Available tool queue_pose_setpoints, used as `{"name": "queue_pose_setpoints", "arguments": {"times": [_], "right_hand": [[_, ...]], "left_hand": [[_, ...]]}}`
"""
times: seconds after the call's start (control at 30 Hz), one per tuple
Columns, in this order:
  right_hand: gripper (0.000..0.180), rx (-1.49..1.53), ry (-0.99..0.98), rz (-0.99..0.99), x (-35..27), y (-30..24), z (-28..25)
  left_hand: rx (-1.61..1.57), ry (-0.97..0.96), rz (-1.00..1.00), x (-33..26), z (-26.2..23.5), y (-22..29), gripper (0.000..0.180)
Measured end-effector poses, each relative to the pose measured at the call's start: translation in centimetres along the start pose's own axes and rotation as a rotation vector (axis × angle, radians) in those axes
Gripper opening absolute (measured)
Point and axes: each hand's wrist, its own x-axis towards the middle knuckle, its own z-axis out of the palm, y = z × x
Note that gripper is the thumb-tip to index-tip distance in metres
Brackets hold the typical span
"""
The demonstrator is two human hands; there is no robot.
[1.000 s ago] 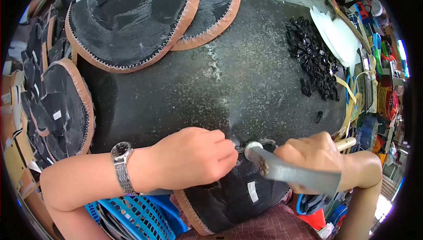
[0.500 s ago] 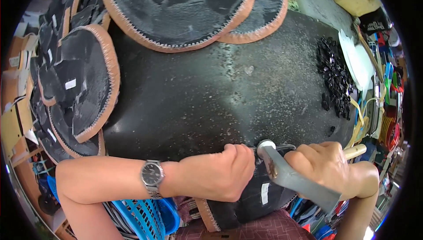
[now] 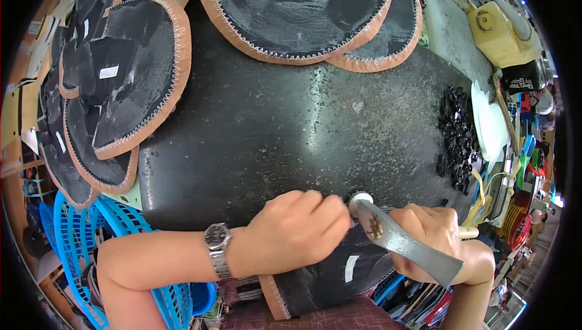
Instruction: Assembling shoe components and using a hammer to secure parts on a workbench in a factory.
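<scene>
Left hand [image 3: 291,233]: fingers curled, palm down, pressing; watch on wrist.
Right hand [image 3: 433,242]: closed grip, knuckles up.

2 hands [image 3: 291,239] [image 3: 433,242], 1 hammer [image 3: 403,242], 1 wristwatch [image 3: 217,248], 1 blue basket [image 3: 79,239], approx. 8 black fabric pcs [image 3: 297,9].

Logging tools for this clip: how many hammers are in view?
1. The hammer is in the right hand, its head beside the left hand. Others may be hidden in clutter.
</scene>
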Motion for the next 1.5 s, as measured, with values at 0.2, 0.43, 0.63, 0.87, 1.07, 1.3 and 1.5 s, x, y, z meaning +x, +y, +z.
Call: {"name": "queue_pose_setpoints", "arguments": {"times": [0.2, 0.43, 0.63, 0.87, 1.07, 1.3, 1.5], "right_hand": [[0.026, -0.048, -0.047, -0.025, 0.0, 0.4, -0.4], [0.03, -0.052, -0.038, -0.164, 0.9, 1.2, -1.1], [0.027, -0.263, -0.093, -0.204, 1.2, 0.2, -1.6], [0.022, -0.202, -0.112, -0.308, 2.4, 0.6, -1.7], [0.025, -0.2, -0.066, -0.255, 1.2, 0.6, -0.6], [0.049, -0.124, -0.052, -0.158, 0.4, 0.5, -0.1], [0.027, -0.149, -0.099, -0.31, 1.6, 1.5, -1.2]], "left_hand": [[0.118, 0.122, 0.164, -1.5, 1.2, 0.5, 0.026], [0.271, 0.077, 0.221, -1.0, 1.3, 1.0, 0.023], [0.375, 0.022, 0.207, -0.7, 1.0, 1.7, 0.023], [0.45, -0.035, 0.191, -0.9, 1.1, 1.8, 0.023], [0.3, 0.07, -0.093, -1.9, 0.8, 2.5, 0.022], [-0.094, 0.182, -0.378, -2.0, 1.7, 3.5, 0.025], [0.452, -0.027, -0.114, -1.6, 2.2, 5.2, 0.019]]}}
